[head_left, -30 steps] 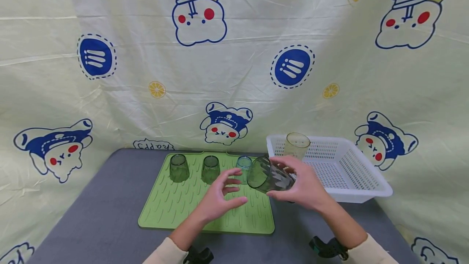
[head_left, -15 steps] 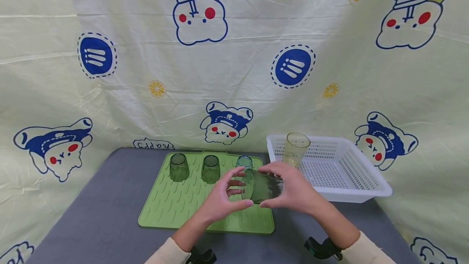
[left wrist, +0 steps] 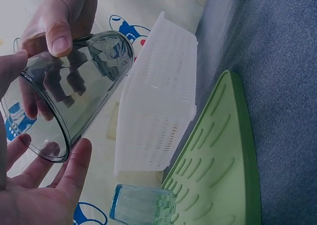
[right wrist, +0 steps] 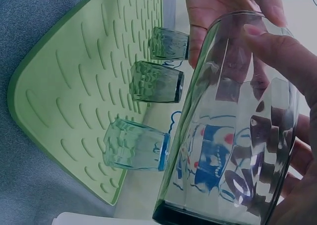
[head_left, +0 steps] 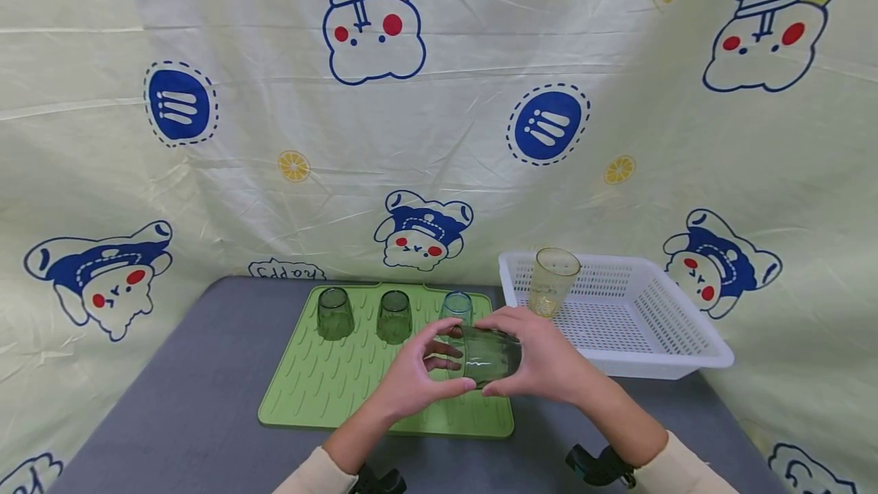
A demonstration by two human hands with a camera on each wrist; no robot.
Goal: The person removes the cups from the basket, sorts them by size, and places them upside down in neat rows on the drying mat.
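A grey-green drinking glass (head_left: 490, 357) is held sideways above the mat's right side, its rim to the left and its thick base to the right. My right hand (head_left: 542, 357) grips it around the base end. At the rim end, my left hand (head_left: 418, 372) has its thumb and fingers around the edge. The left wrist view shows the glass (left wrist: 89, 81) between both hands, with left fingers (left wrist: 77, 168) by the rim. Two green glasses (head_left: 335, 319) (head_left: 394, 322) and a blue glass (head_left: 457, 305) stand in a row on the green mat (head_left: 329, 395).
A white perforated basket (head_left: 672, 364) stands right of the mat. Inside its left end is a tall yellowish glass (head_left: 554, 280). The grey tabletop (head_left: 171, 402) reaches back to a printed curtain (head_left: 446, 136).
My right hand has brought the glass left and down, turning it level. The left hand has shifted slightly right, and its thumb and fingers have come around the rim end.
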